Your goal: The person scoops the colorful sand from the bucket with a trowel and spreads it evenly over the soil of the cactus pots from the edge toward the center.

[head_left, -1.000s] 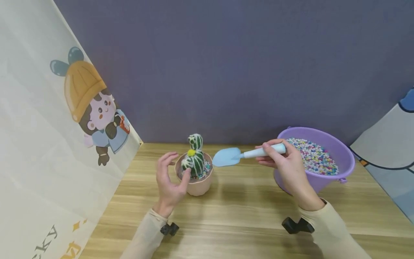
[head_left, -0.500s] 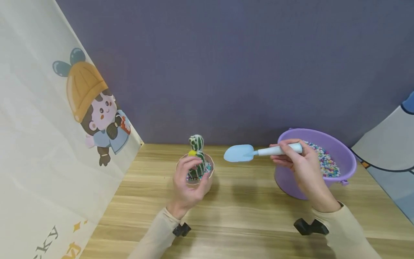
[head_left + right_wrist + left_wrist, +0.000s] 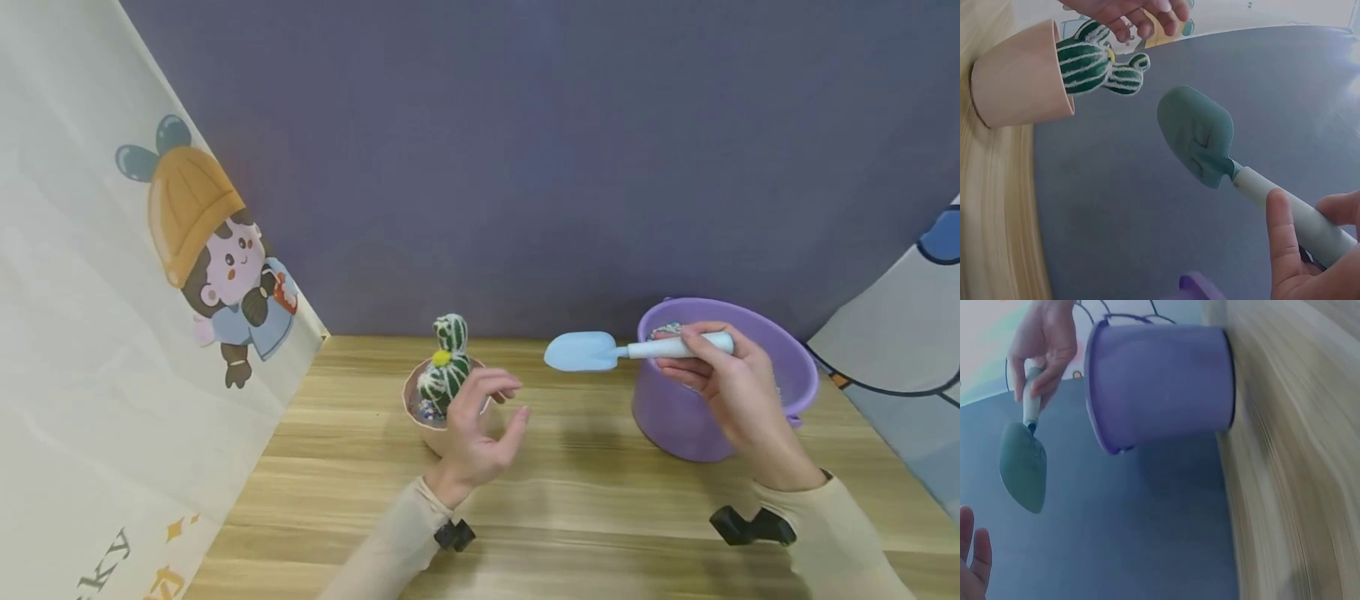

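My right hand (image 3: 738, 392) grips the pale handle of a light-blue hand trowel (image 3: 581, 352), its blade pointing left. It is held in front of and above a purple bucket (image 3: 686, 421), where a few small coloured beads show past the fingers. My left hand (image 3: 480, 425) hovers with loosely bent fingers and nothing between them, partly covering a pink flowerpot (image 3: 420, 421) in the head view. A green and white cactus (image 3: 450, 367) with a yellow flower stands in that pot among coloured beads. In the right wrist view, the trowel blade (image 3: 1194, 128) shows no beads on it.
Pot and bucket stand on a wooden table (image 3: 570, 533) near its back edge. Behind rises a dark blue-grey panel (image 3: 480, 167). A white sheet with a cartoon figure (image 3: 225, 250) borders the left side, and another printed sheet (image 3: 885, 333) the right.
My left hand has moved right, from the cactus's left side past the front of the pot. My right hand has carried the trowel right, away from the pot, to the bucket.
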Demonstrator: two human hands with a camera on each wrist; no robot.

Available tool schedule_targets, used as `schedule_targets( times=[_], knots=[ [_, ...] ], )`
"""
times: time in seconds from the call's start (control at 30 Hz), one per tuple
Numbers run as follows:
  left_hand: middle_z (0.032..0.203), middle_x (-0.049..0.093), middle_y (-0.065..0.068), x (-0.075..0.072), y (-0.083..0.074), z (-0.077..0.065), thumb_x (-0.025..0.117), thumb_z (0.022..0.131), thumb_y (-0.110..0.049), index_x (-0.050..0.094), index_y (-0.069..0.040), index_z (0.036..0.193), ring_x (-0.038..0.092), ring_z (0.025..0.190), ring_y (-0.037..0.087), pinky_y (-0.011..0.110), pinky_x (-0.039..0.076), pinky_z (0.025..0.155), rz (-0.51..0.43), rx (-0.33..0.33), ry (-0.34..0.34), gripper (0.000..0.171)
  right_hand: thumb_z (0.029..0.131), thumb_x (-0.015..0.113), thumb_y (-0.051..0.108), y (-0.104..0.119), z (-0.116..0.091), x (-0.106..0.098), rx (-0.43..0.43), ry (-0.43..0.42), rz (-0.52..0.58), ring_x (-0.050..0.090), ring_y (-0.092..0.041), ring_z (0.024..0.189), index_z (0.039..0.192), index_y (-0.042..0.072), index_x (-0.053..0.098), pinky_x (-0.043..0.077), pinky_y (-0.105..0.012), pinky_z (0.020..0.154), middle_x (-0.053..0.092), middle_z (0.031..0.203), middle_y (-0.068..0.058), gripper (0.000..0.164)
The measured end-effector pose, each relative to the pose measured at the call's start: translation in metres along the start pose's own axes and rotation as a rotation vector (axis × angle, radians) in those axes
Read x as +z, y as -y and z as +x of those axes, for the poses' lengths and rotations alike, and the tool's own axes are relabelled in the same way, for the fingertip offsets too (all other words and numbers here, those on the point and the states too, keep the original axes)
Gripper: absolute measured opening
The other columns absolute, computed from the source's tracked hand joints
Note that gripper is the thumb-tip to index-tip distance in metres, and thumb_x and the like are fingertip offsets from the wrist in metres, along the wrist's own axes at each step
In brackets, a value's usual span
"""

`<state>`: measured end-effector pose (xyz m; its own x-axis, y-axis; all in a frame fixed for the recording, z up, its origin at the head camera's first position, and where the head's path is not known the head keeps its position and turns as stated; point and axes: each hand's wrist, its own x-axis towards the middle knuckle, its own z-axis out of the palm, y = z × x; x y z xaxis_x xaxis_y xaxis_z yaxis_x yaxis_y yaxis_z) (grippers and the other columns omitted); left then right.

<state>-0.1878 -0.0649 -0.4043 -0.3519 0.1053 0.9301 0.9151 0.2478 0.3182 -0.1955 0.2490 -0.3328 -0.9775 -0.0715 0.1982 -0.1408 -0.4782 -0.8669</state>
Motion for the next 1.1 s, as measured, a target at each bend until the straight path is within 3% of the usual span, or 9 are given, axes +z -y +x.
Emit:
schedule_targets(
  times=[0.13,0.2,0.43,0.53,0.7,1.1],
  knots=[
    [0.106,0.067,0.016,0.010,-0.003,0.000,0.075,0.079,0.003,0.065,0.002,0.114,0.065,0.087,0.025,0.028,0.061,0.074,-0.025,-0.033,0.006,0.036,0.107,0.056,-0.001,0.003,-0.002,-0.008,-0.006,-0.006,0.028,0.083,-0.023,0.082,0.107,0.002,0.065,0.067,-0.033,0.077,0.083,0.100,-0.015,0.010],
    [0.110,0.067,0.017,0.014,-0.005,0.000,0.076,0.080,0.002,0.065,0.001,0.118,0.065,0.089,0.026,0.027,0.061,0.076,-0.037,-0.087,0.032,0.039,0.108,0.054,-0.003,0.005,-0.002,-0.013,-0.015,-0.003,0.052,0.083,-0.024,0.082,0.107,0.002,0.066,0.067,-0.033,0.076,0.083,0.099,-0.016,0.013],
    [0.143,0.056,0.014,0.030,-0.016,-0.002,0.077,0.089,-0.014,0.057,-0.007,0.140,0.065,0.116,0.027,0.033,0.062,0.091,-0.103,-0.466,0.222,0.055,0.109,0.048,-0.005,0.012,-0.004,-0.032,-0.023,-0.007,0.110,0.082,-0.028,0.083,0.106,0.000,0.064,0.067,-0.036,0.075,0.082,0.101,-0.021,0.017],
    [0.152,0.050,0.010,0.037,-0.017,-0.003,0.078,0.090,-0.020,0.054,-0.011,0.146,0.063,0.123,0.030,0.036,0.061,0.095,-0.104,-0.578,0.283,0.061,0.110,0.047,-0.003,0.015,-0.007,-0.041,-0.013,-0.026,0.123,0.082,-0.029,0.083,0.106,0.000,0.061,0.067,-0.037,0.075,0.081,0.102,-0.022,0.015],
    [0.158,0.046,0.006,0.050,-0.011,-0.003,0.080,0.091,-0.027,0.049,-0.014,0.151,0.061,0.129,0.026,0.035,0.059,0.100,-0.070,-0.666,0.339,0.070,0.111,0.045,-0.002,0.019,-0.008,-0.054,-0.012,-0.025,0.137,0.082,-0.031,0.083,0.107,0.000,0.059,0.068,-0.037,0.076,0.081,0.103,-0.023,0.015],
    [0.171,0.036,-0.004,0.071,-0.004,0.010,0.081,0.090,-0.050,0.035,-0.020,0.164,0.047,0.149,0.015,0.040,0.047,0.121,0.041,-0.730,0.485,0.092,0.113,0.033,-0.002,0.027,-0.006,-0.087,0.008,0.024,0.208,0.081,-0.035,0.082,0.107,-0.001,0.060,0.068,-0.040,0.076,0.080,0.107,-0.026,0.028]
  ],
)
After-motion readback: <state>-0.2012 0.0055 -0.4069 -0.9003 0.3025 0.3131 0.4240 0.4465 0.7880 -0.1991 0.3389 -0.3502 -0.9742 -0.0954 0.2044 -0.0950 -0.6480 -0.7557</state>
